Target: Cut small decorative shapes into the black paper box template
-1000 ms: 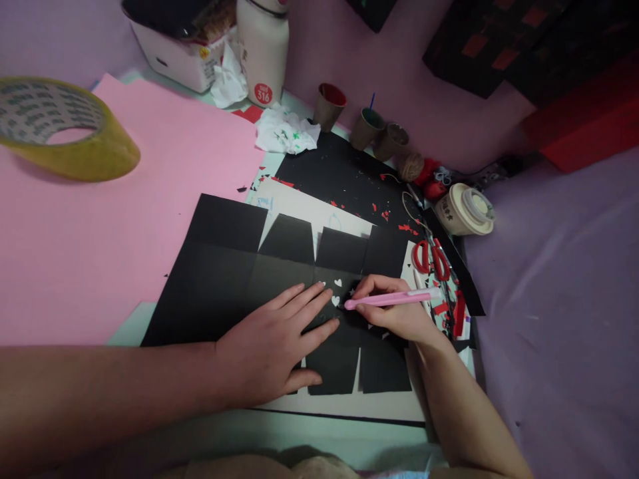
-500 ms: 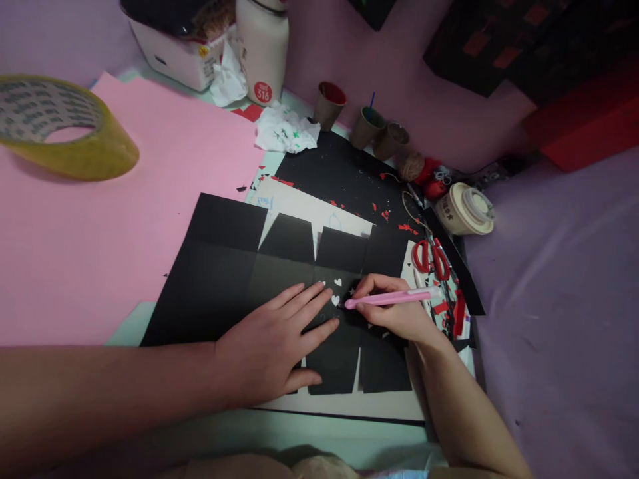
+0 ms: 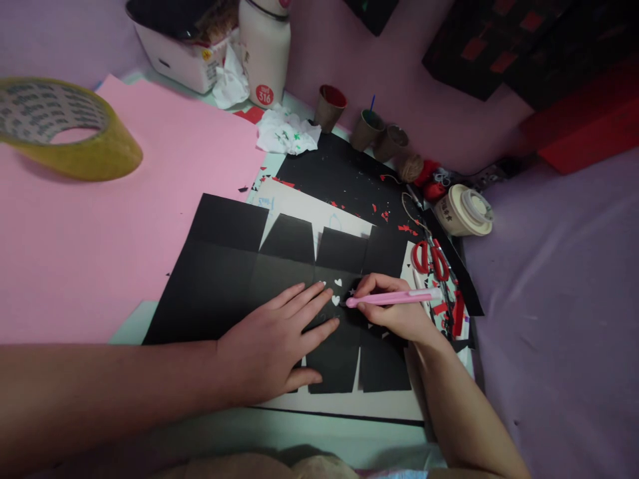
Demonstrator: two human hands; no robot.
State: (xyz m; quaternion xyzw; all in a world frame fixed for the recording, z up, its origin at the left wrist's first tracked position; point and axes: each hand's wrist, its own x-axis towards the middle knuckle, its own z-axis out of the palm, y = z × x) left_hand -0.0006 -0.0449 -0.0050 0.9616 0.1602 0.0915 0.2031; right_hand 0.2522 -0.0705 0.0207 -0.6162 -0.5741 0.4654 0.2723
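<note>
A sheet of black card (image 3: pixel 214 266) with slit flaps along its edges lies over a white board (image 3: pixel 389 404). Small white heart shapes (image 3: pixel 336 301) show in the card, and pale outlines are faintly visible beside them. My left hand (image 3: pixel 279 339) presses flat on the card, fingers spread, just left of the hearts. In my right hand (image 3: pixel 389 309) is a slim pink craft knife (image 3: pixel 384 299), pinched between thumb and fingers. Its dark tip meets the card close to the lower heart; the exact contact is too small to see.
Red-handled scissors (image 3: pixel 430 259) lie among red and black scraps on the right, near a lidded cup (image 3: pixel 464 210). Paper cups (image 3: pixel 367 130), crumpled tissue (image 3: pixel 288 132) and a white bottle (image 3: pixel 264 56) stand behind. A tape roll (image 3: pixel 114 156) rests on pink paper (image 3: pixel 190 143).
The view has shifted very slightly. Both hands keep nearly the same place, and the knife tip stays beside the lower heart.
</note>
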